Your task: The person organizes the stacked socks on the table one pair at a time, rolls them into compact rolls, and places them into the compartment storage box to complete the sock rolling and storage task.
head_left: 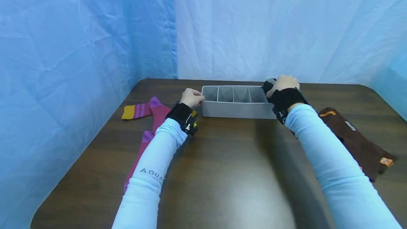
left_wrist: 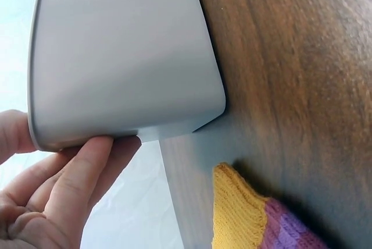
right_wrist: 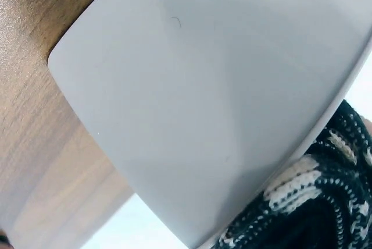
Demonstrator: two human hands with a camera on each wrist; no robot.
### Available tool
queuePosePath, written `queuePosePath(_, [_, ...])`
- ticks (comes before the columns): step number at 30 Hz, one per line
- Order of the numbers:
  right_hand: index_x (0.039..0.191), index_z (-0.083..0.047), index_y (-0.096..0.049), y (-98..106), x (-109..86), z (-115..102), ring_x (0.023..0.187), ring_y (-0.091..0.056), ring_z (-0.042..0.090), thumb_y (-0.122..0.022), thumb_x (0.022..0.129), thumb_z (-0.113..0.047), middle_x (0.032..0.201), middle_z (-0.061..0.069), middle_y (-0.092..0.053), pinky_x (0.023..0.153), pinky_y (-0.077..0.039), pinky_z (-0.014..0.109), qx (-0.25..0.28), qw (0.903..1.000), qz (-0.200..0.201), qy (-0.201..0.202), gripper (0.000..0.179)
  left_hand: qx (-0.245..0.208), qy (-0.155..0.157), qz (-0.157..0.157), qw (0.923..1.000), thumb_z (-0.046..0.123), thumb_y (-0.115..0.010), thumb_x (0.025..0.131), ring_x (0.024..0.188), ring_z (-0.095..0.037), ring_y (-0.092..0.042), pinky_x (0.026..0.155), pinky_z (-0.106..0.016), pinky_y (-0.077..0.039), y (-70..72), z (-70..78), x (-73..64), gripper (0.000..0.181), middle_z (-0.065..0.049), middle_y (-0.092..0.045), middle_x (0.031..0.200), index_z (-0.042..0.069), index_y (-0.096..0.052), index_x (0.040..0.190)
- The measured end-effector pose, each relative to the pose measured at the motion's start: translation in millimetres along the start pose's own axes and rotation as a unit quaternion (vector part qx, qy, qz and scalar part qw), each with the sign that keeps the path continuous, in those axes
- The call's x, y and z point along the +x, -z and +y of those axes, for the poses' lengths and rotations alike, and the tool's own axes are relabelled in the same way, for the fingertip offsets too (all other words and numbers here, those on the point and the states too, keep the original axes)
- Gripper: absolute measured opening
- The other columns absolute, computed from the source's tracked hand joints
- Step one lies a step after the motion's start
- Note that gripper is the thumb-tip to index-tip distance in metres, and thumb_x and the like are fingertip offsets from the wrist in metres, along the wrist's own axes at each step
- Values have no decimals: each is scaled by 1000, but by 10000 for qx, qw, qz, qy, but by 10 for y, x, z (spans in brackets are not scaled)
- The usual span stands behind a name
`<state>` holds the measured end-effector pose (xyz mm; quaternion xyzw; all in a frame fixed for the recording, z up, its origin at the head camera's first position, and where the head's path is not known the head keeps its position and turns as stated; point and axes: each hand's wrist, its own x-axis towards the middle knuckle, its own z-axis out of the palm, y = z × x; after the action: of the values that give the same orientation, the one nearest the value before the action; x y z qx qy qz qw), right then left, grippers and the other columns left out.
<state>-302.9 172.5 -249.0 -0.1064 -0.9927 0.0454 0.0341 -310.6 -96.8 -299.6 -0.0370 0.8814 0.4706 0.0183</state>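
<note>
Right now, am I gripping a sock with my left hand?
No, in the left wrist view your left hand grips the edge of the gray box, while the yellow-and-purple sock lies apart from it.

Okay so the divided bin (head_left: 239,110) sits near the table's (head_left: 222,165) far edge, roughly mid-way along. Left hand (head_left: 192,98) is on its left end, right hand (head_left: 284,82) at the right end with a knit item (head_left: 270,84) against the rim there. Over by the table's left edge there's one sock (head_left: 136,111), its right end meeting a longer sock (head_left: 159,114), and a third sock (head_left: 136,162) nearer the front, partly under the left sleeve (head_left: 149,183) from this angle. A cloth bundle (head_left: 353,135) lies toward the right edge, beyond the right sleeve (head_left: 337,172). Curtain (head_left: 254,27) behind the far edge.
</note>
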Motion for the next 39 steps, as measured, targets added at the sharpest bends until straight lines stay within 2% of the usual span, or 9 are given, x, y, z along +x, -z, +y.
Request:
queuePosePath(9, [96,8,-57,-129,66,-107,83,-54,38,-60,71,-18,91,26,-57,62,-46,42,-310,9951,465,819,36,146,100,-94,9998,11,-53,79,90,-23,-61,75,-26,-48,49,-52,66,31,-15,-59,107,1,-58,108])
queuePosePath(15, [97,10,-56,-108,85,-79,82,-55,42,-60,71,-19,92,29,-57,62,-47,45,-240,9938,334,1031,39,170,262,-229,9993,9,-52,80,92,-22,-60,78,-28,-47,51,-60,82,30,-13,-57,111,1,-58,108])
queuePosePath(17, [98,11,-55,-92,73,-62,83,-54,43,-60,72,-20,93,30,-56,64,-47,46,-165,9942,261,1026,40,156,63,-268,9995,10,-55,78,84,-19,-63,73,-26,-49,28,-162,220,25,-11,-61,103,4,-63,100])
queuePosePath(21, [88,11,-58,-81,39,-40,78,-55,43,-61,70,-16,87,30,-58,63,-46,48,-44,9899,408,1353,32,276,-48,-263,9993,9,-57,74,75,-17,-64,67,-25,-49,24,-218,329,20,-10,-63,96,5,-67,91])
queuePosePath(23, [82,10,-60,-77,18,-52,72,-56,41,-60,70,-12,82,28,-59,61,-46,48,-61,9857,474,1617,26,219,14,-286,9993,10,-56,75,77,-17,-64,68,-24,-49,51,-206,301,21,-10,-63,98,6,-66,94])
queuePosePath(24, [80,10,-60,-72,9,-59,70,-56,40,-59,70,-10,80,27,-60,60,-46,47,-84,9834,492,1744,23,336,232,-275,9988,7,-54,77,84,-19,-63,73,-26,-49,82,-105,183,24,-12,-60,104,3,-64,99])
queuePosePath(30, [74,10,-59,-16,-50,-87,67,-57,38,-55,71,-7,75,26,-59,59,-46,47,27,9809,426,1898,18,278,229,-296,9989,7,-52,78,90,-23,-61,77,-27,-48,131,-65,79,25,-14,-59,108,-1,-62,100])
queuePosePath(34, [69,9,-60,16,-74,-54,66,-55,35,-55,74,-11,71,24,-59,60,-45,44,96,9814,108,1914,21,189,229,-251,9992,7,-52,78,89,-23,-61,76,-28,-48,91,-68,69,24,-14,-60,106,-2,-63,97])
queuePosePath(39, [71,5,-58,116,-74,64,59,-48,25,-48,75,-18,63,13,-53,53,-40,32,557,9764,-1308,1624,25,161,350,-315,9988,6,-52,77,89,-22,-61,74,-27,-48,19,-59,31,23,-13,-60,105,-2,-63,96])
